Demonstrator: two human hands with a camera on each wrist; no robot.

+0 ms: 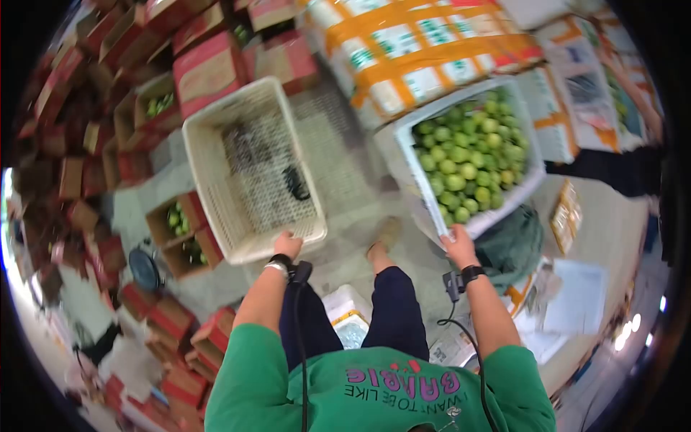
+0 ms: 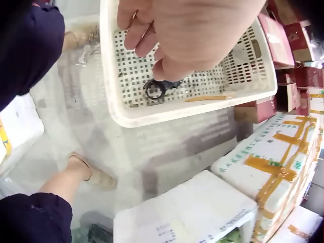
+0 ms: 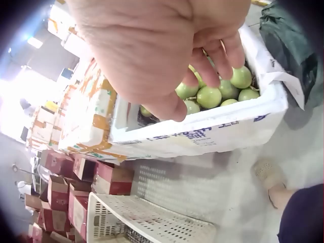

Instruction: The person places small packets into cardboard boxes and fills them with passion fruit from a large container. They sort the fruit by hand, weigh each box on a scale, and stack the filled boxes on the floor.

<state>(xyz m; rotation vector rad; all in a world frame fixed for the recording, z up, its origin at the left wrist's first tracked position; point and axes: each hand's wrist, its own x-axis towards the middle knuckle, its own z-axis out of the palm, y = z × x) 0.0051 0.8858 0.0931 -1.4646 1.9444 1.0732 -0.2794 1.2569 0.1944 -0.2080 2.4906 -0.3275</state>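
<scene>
Right of centre, fruit [image 1: 468, 171] could be spilled if jolted by the relaxed, empty right hand [image 1: 459, 248]; left hand [image 1: 288, 246] likewise.

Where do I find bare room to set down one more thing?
The floor is bare between the white basket and the foam box. The basket's bottom also looks mostly bare, apart from a black object. Crowded: the foam box, heaped with green fruit, and the area left of the basket, where cardboard boxes stand close together.
</scene>
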